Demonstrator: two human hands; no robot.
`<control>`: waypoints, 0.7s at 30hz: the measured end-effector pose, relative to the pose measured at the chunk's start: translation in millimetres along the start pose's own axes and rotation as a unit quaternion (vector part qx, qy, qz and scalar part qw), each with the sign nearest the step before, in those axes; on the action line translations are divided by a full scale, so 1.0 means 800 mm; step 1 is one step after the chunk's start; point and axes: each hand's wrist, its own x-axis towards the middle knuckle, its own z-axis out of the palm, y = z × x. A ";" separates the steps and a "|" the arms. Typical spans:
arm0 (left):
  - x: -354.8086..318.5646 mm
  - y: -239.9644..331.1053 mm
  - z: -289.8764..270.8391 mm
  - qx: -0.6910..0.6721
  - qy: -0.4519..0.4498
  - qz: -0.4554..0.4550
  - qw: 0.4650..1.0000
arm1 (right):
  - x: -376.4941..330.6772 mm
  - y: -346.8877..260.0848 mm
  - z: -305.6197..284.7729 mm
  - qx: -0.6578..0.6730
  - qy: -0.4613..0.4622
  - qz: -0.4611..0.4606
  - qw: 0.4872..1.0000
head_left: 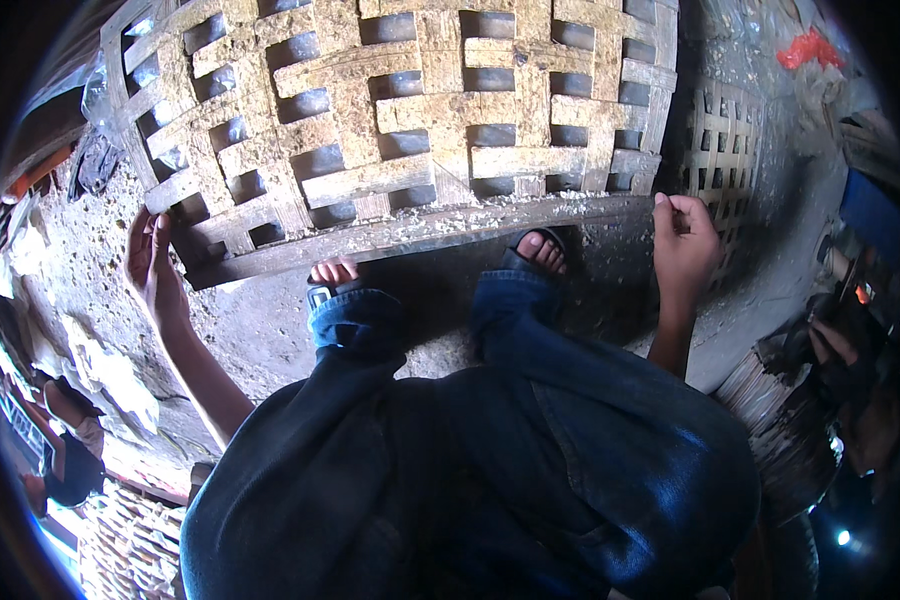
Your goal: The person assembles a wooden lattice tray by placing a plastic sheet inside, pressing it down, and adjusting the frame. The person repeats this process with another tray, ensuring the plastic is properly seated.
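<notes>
- left hand (153, 268) is out at the person's left, fingers curled onto the near-left corner of the big woven bamboo panel (400, 110), gripping its edge strip.
- right hand (684, 240) is out at the right, fingers and thumb pinched closed on the near-right end of that same edge, right where the dark border strip (420, 232) runs out.
- so both hands are on it, one at each end of the near edge, well apart, arms spread wide.
- the panel lies straight ahead of the person and stretches away from them; its near edge runs left to right across the view, dipping a little lower on the left side.
- neither hand is clearly nearer: each already touches its own corner, the left one sitting slightly lower in the view than the right.
- just behind that edge, the toes of the left foot (334, 270) and the right foot (542, 250) in dark sandals poke out, almost touching the border strip, between the two hands.
- blue jeans (530, 430) fill the lower middle of the view, the person bent over the work.
- under everything is a dusty, crumb-strewn ground (260, 330), pale chips scattered along the panel's edge.
- a second woven panel (720, 140) stands or lies off to the right, just past the first one; i can't tell if they touch.
- far lower left, another person (70, 450) in dark clothes is nearby, apart from these hands.
</notes>
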 end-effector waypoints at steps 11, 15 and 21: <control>0.002 -0.008 -0.015 -0.021 -0.003 -0.001 1.000 | 0.002 -0.022 -0.004 0.007 0.011 0.012 1.000; 0.004 -0.008 -0.019 0.018 0.004 -0.005 1.000 | 0.004 -0.092 -0.016 -0.054 -0.148 0.032 0.987; -0.005 0.006 -0.004 -0.013 -0.001 -0.001 1.000 | 0.017 -0.151 0.000 -0.184 -0.254 0.064 0.947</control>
